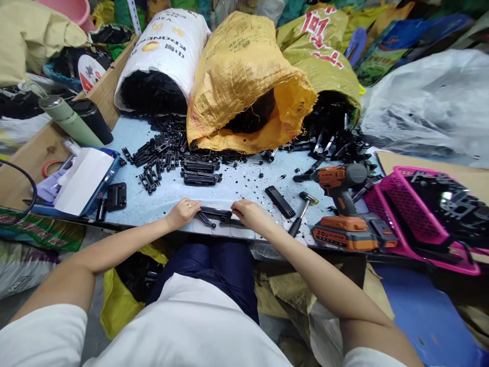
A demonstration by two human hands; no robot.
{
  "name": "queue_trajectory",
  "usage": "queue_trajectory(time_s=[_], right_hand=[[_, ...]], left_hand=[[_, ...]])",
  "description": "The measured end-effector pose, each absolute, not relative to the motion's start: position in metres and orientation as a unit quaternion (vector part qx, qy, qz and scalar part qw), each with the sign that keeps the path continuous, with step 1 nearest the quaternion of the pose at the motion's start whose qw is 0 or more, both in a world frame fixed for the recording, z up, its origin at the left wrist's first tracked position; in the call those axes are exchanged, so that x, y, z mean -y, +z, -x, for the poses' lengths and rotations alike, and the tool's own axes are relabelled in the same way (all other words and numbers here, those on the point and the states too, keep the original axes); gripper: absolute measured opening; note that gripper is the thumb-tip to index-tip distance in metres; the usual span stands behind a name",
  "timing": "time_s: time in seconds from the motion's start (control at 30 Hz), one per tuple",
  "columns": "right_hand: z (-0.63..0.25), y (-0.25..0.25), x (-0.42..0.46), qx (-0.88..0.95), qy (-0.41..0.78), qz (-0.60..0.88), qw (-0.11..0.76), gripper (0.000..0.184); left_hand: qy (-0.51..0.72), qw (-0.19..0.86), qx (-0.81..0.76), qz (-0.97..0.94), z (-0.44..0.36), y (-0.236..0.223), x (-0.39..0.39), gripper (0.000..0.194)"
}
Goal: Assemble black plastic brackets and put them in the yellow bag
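Near the table's front edge, a long black plastic part (216, 211) spans between my two hands. My left hand (183, 213) grips its left end, fingers closed, with a ring on one finger. Its right end is pinched by my right hand (250, 214). Just below lies a smaller black arm-shaped piece (206, 220); whether it is joined to the long part, I cannot tell. Beyond my hands, several similar black parts (200, 173) lie stacked. To the right are a flat black bar (280, 202) and a small hammer (303, 211).
An orange-and-black cordless drill (340, 204) stands at right, beside a pink basket (420, 219) of black parts. Open sacks, white (160, 46), yellow (237, 66) and olive (324, 56), line the back. Loose black pieces (160, 153) lie before them. Bottles (71, 120) stand left.
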State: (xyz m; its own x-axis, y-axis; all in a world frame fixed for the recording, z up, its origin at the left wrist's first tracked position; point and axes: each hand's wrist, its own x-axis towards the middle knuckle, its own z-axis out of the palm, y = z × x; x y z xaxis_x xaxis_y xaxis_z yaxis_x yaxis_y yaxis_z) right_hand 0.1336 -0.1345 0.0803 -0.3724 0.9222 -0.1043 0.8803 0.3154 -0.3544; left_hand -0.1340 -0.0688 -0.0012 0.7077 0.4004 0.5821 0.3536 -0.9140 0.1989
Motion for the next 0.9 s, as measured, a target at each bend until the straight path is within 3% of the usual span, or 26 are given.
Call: queue_trajectory(time_s=[0.37, 0.53, 0.7, 0.9], right_hand=[[-0.145, 0.072, 0.131, 0.762, 0.228, 0.582, 0.169, 0.01], [-0.14, 0.067, 0.135, 0.788, 0.158, 0.58, 0.131, 0.013], [-0.133, 0.07, 0.146, 0.808, 0.09, 0.577, 0.077, 0.016], [-0.13, 0.075, 0.14, 0.845, 0.114, 0.521, 0.031, 0.013]], left_hand=[[0.291, 0.04, -0.233, -0.927, 0.136, -0.007, 0.076, 0.029], [0.209, 0.002, -0.29, -0.934, 0.108, 0.012, 0.097, 0.035], [0.1, 0.098, -0.268, -0.953, 0.059, 0.02, 0.103, 0.058], [0.074, 0.143, -0.28, -0.946, 0.053, 0.016, 0.097, 0.056]])
